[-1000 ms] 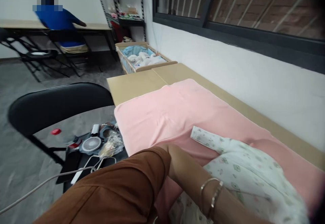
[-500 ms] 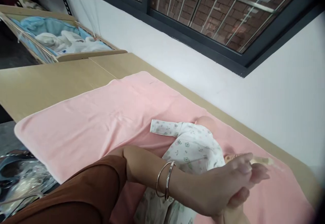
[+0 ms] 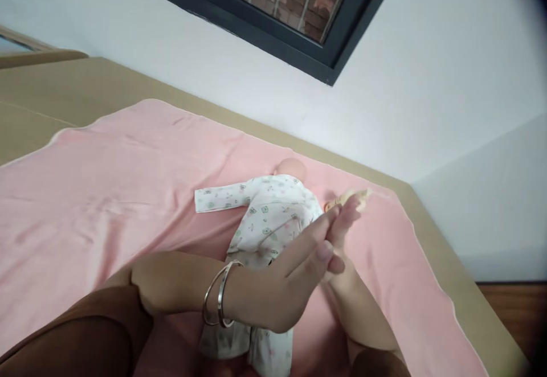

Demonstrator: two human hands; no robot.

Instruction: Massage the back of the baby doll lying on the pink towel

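The left hand (image 3: 273, 297) and right hand (image 3: 342, 240) touch, fingers extended, no object visible between, over the clothed doll (image 3: 267, 217) lying on the pink blanket (image 3: 115, 166), its head toward the far edge of the bench (image 3: 47, 89), probably light, soft-clothed, best supported under head and torso.

Figure: baby-shaped figure (image 3: 273, 212), dressed and stretched out flat on the pink blanket (image 3: 141, 160); whether it faces up or down cannot be told
Head: smooth, rounded, peach-toned head (image 3: 290, 168) at the end nearest the wall (image 3: 239, 75), only its crown showing clearly
Top: white printed top (image 3: 260, 212) scattered with small green and pink motifs, softly creased across the body
Sleeve: one long sleeve (image 3: 224, 197) lying straight out to the left
Legs: printed trouser legs (image 3: 273, 351) pointing toward the wearer, slightly apart
Middle: waist largely hidden from view
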